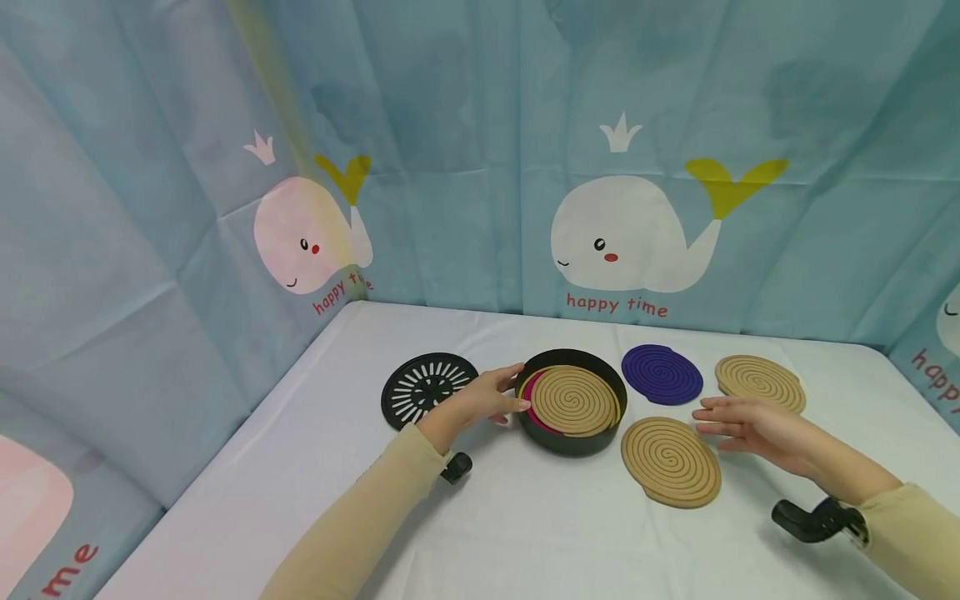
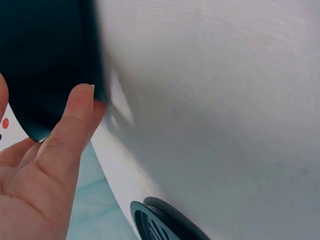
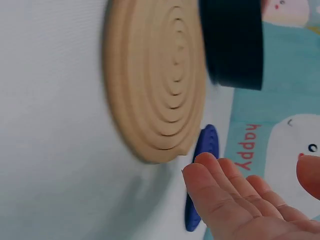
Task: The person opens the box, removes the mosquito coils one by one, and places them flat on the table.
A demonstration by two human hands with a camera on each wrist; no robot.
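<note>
The black round mosquito coil tin (image 1: 572, 444) stands on the table with several coils stacked inside. A tan mosquito coil (image 1: 573, 402) tops the stack, with pink and yellow edges showing under it. My left hand (image 1: 487, 394) touches the tin's left side with fairly straight fingers; in the left wrist view fingertips (image 2: 80, 97) lie against its dark wall. Extended and holding nothing, my right hand (image 1: 761, 429) hovers beside another tan coil (image 1: 671, 462) lying right of the tin. Behind are a purple coil (image 1: 662, 375) and a third loose coil, tan (image 1: 760, 382).
Left of the tin lies a black slotted lid (image 1: 427, 387), partly behind the left hand. A white cloth (image 1: 525, 533) covers the table. Light blue curtains (image 1: 465, 167) with printed whales hang at the back and sides. Black camera mounts (image 1: 813, 521) show at both wrists.
</note>
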